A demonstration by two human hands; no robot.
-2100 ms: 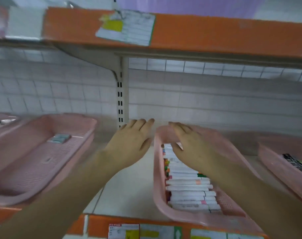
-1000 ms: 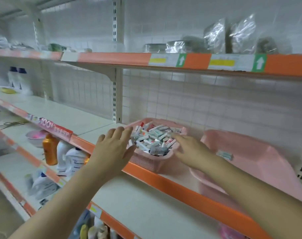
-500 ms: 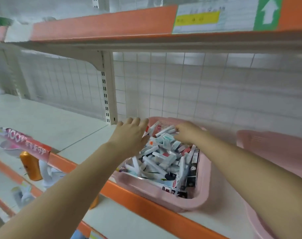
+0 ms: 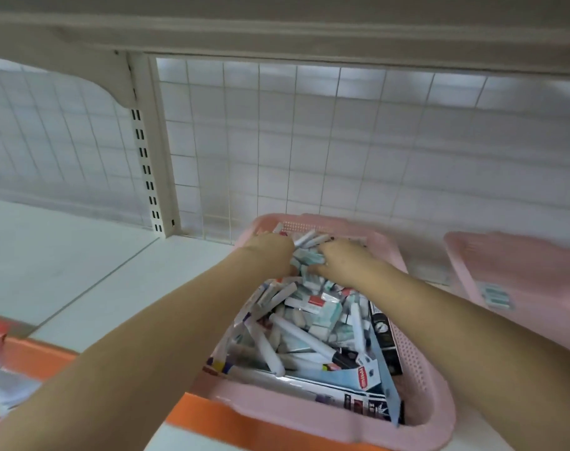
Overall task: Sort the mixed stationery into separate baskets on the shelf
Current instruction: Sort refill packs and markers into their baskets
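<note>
Both hands reach into the far end of the pink basket (image 4: 417, 369) on the white shelf (image 4: 82, 271). Left hand (image 4: 270, 255) has its fingers buried in the mixed stationery (image 4: 309, 320), so its grip can't be told. Right hand (image 4: 339, 262) grip curls round small teal packets (image 4: 306, 259). White markers (image 4: 300, 333) and black card packs (image 4: 384, 333) are heaped nearer the camera. Second pink basket (image 4: 521, 265) sits just to the right with a lone teal pack (image 4: 495, 296) inside. Wire grid (image 4: 309, 141) stands behind, slotted post (image 4: 147, 157) to the left.
</note>
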